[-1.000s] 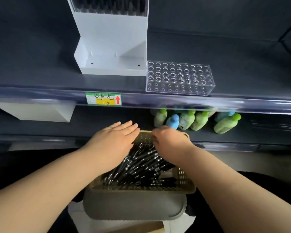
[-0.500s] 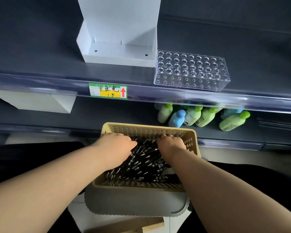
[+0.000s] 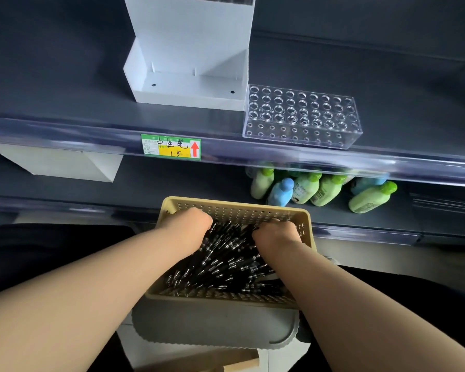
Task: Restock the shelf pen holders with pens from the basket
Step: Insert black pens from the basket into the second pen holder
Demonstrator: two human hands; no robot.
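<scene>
A beige perforated plastic basket (image 3: 234,208) sits on a grey scallop-edged tub (image 3: 215,326) in front of the shelves, heaped with slim black pens (image 3: 226,261) banded in shiny silver. The left hand (image 3: 188,226) and right hand (image 3: 275,237) dig into the pile's far end, knuckles up and fingers curled under, so I cannot tell whether they grasp pens. On the dark upper shelf (image 3: 65,89) stand 2 holders side by side: a boxy white holder (image 3: 188,76) and a clear block (image 3: 301,116) drilled with round holes.
</scene>
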